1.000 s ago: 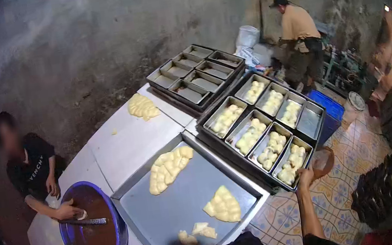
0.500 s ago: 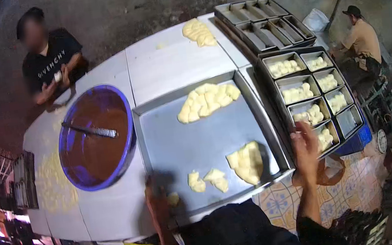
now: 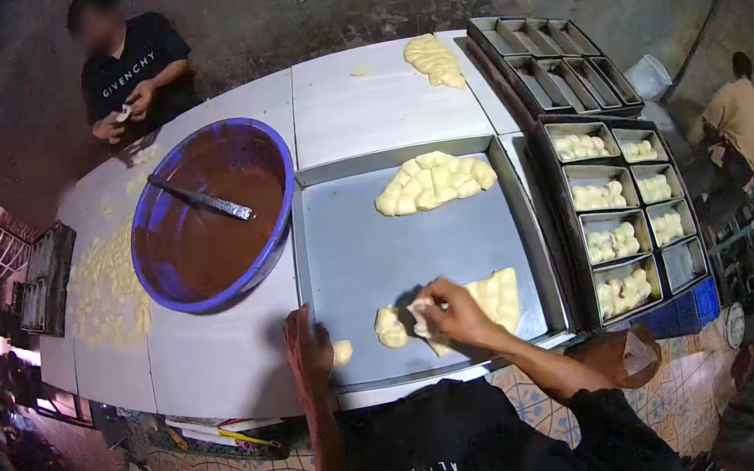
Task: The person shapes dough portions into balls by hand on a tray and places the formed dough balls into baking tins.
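Note:
My right hand (image 3: 454,313) pinches a small dough piece (image 3: 423,316) over the near part of the large metal tray (image 3: 401,271). Left of it lies another small dough piece (image 3: 391,328); a scored dough slab (image 3: 498,300) sits to the right, partly behind my hand. My left hand (image 3: 309,351) is at the tray's near left edge, in shadow, its fingers hard to make out, beside a little dough lump (image 3: 342,352). A larger dough slab (image 3: 434,180) rests at the tray's far side.
A blue basin (image 3: 144,258) of brown filling with a utensil (image 3: 203,200) stands left of the tray. Dough-filled tins (image 3: 614,242) and other tins (image 3: 548,81) line the right. One person (image 3: 137,72) handles dough across the table; another person (image 3: 739,122) is far right.
My right hand has moved left from the tins to the small dough pieces and taken hold of one. The view has shifted, and the person across the table has moved their hands.

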